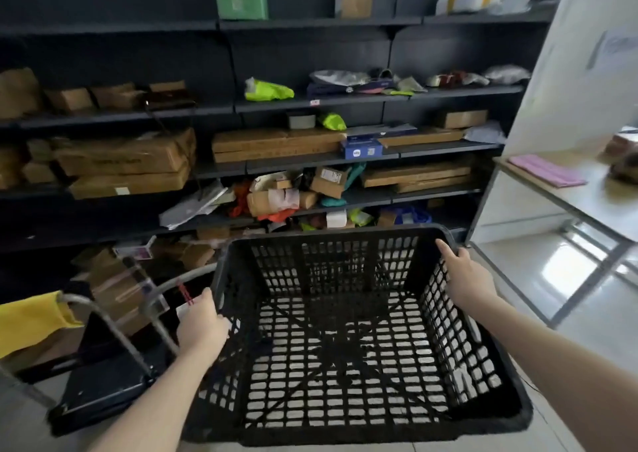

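Observation:
A large black plastic lattice basket (345, 235) fills the lower middle of the view, and nothing lies inside it. My left hand (202, 325) grips its left rim, fingers curled over the edge. My right hand (466, 279) holds the right rim near the far corner, thumb along the top. The pale floor shows through the basket's open bottom.
Dark shelving (310, 102) with cardboard boxes and parcels stands straight ahead. A flat hand trolley (103, 382) with a grey handle sits at the lower left beside a yellow bag (31, 320). A pale table (580, 192) with a pink sheet (547, 170) stands at right.

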Demonstrator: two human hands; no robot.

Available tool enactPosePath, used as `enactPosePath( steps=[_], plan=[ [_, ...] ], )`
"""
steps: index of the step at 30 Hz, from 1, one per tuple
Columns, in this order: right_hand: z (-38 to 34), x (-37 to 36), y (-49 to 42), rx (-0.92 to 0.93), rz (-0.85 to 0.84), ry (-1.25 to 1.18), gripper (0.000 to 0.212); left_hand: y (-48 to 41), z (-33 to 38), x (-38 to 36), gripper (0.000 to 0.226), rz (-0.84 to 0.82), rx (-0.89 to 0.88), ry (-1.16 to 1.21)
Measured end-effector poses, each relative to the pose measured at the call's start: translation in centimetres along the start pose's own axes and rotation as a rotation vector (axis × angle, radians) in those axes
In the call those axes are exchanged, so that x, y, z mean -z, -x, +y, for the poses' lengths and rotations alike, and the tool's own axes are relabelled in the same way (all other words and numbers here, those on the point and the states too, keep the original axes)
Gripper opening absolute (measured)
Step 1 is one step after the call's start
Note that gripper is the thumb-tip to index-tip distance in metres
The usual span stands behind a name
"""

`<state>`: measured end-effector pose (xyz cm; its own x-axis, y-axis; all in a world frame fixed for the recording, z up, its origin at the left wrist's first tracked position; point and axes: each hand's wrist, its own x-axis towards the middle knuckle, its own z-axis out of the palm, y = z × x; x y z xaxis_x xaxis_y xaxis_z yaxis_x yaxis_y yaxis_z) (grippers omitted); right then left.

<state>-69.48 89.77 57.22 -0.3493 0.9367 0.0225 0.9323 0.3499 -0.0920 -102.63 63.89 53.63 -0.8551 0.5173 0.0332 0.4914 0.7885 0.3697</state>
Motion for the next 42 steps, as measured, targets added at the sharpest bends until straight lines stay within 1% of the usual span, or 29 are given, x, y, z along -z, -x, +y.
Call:
enactPosePath(
  steps=[3,6,8,10,13,15,17,20,22,24,27,29,38,42],
  plan=[
    [0.5,-1.1,-6.2,-0.012,0.002,0.002,0.086,-5.5,3.8,-2.2,0.044,-0.018,-0.018,-0.006],
    [0.7,-2.4,-14.2,-0.024,-0.005,-0.036,0.086,-11.8,8.0,-5.0,0.037,-0.028,-0.005,-0.001],
    [0.5,-3.1,-19.7,-0.011,-0.022,-0.018,0.085,-16.0,10.8,-6.7,0.036,-0.036,0.001,-0.005],
    [0.3,-3.3,-24.9,-0.010,-0.012,-0.004,0.084,-19.9,13.4,-8.3,0.039,-0.052,0.002,-0.031],
    [-0.4,-3.6,-31.9,0.007,-0.003,0.001,0.084,-24.3,16.9,-10.0,0.039,-0.079,0.060,-0.047],
    [-0.6,-4.5,-37.3,0.035,-0.004,-0.019,0.087,-27.6,18.9,-12.2,0.042,-0.065,0.081,-0.047],
    [-0.8,-5.2,-40.4,0.052,-0.002,-0.011,0.089,-29.6,20.2,-13.1,0.048,-0.071,0.098,-0.038],
    [-1.1,-8.0,-47.5,0.060,-0.014,-0.038,0.088,-34.5,22.4,-17.0,0.054,-0.083,0.113,-0.026],
    [-1.7,-10.2,-51.9,0.073,-0.056,-0.030,0.088,-37.8,23.7,-19.8,0.055,-0.086,0.123,-0.017],
    [-2.3,-12.8,-55.8,0.060,-0.090,-0.040,0.089,-41.0,24.7,-22.3,0.053,-0.106,0.154,-0.006],
    [-3.1,-17.2,-61.3,0.066,-0.143,-0.027,0.090,-45.0,25.4,-26.9,0.040,-0.106,0.173,0.013],
    [-3.6,-20.1,-64.4,0.070,-0.175,-0.017,0.090,-47.0,25.7,-30.1,0.036,-0.112,0.187,0.039],
    [-4.8,-35.0,-74.2,0.104,-0.312,-0.012,0.093,-53.4,24.4,-44.0,0.038,-0.146,0.302,0.002],
    [-4.9,-40.0,-77.0,0.097,-0.334,-0.004,0.093,-55.7,24.3,-48.8,0.032,-0.146,0.311,-0.021]
  ],
)
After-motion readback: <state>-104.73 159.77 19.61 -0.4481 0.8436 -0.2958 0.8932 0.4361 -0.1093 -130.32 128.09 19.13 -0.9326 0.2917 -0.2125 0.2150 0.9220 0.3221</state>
